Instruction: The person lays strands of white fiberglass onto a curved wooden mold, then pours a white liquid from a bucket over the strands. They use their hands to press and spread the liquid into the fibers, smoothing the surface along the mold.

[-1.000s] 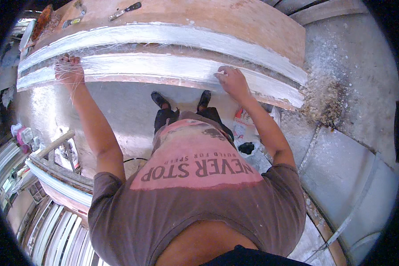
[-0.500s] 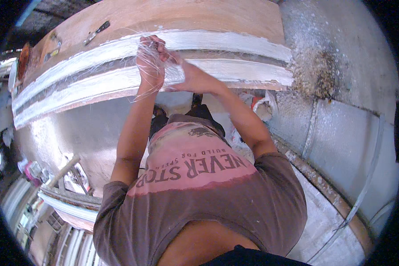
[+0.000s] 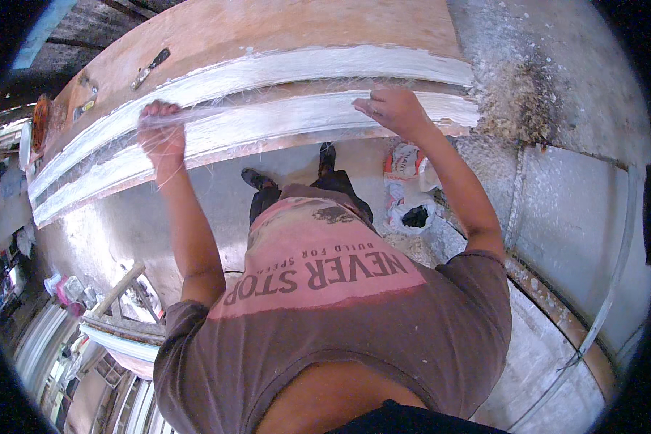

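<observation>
My left hand (image 3: 161, 134) is closed on a bunch of thin white fibres (image 3: 199, 114). Loose strands trail from it to the right and hang below the wrist. Farther right, my right hand (image 3: 396, 112) is closed, thumb and fingers pinched together, with a few fine strands by the fingertips. Both hands are over two long white plaster-like strips, the far strip (image 3: 304, 65) and the near strip (image 3: 296, 116). These lie side by side on a brown board (image 3: 325, 25), a narrow darker gap between them. Stray fibres stick out along the gap.
A scraper (image 3: 150, 69) with a dark handle lies on the board, beyond the left hand. Crusted pale residue (image 3: 517, 108) covers the surface past the board's right end. Bags (image 3: 405, 163) stand on the floor near my feet. At lower left is a wooden frame (image 3: 119, 289).
My hands were close together over the strips. They have moved well apart, the left one leftward with the fibre bunch and the right one to the right.
</observation>
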Demonstrator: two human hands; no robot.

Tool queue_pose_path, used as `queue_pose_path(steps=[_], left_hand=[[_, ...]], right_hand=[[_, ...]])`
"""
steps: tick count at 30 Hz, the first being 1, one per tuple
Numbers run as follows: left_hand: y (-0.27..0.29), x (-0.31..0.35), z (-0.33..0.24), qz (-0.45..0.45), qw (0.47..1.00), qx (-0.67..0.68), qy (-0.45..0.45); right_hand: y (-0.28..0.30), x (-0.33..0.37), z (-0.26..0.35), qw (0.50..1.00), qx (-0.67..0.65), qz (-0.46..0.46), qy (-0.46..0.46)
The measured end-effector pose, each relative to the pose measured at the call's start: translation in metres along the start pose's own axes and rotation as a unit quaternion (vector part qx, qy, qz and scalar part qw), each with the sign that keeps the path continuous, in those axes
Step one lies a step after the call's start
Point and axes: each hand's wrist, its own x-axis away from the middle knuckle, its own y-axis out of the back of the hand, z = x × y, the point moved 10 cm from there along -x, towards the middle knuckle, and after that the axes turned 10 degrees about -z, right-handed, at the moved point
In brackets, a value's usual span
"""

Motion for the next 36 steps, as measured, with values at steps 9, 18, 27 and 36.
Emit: queue_pose_path(steps=[9,18,27,36], left_hand=[[-0.015,0.027,-0.025,0.053,0.995,-0.025,-0.08],[-0.121,0.107,0.205,0.216,0.957,-0.138,0.132],[-0.117,0.071,0.145,0.13,0.98,-0.148,0.034],[-0.116,0.093,0.163,0.099,0.957,-0.261,-0.083]], right_hand=[[-0.074,0.047,-0.053,0.986,-0.062,-0.017,-0.152],[-0.064,-0.056,0.078,0.819,-0.529,-0.033,-0.218],[0.05,0.022,-0.033,0.942,-0.254,-0.201,-0.085],[0.055,0.126,-0.157,0.979,0.0,0.064,-0.194]])
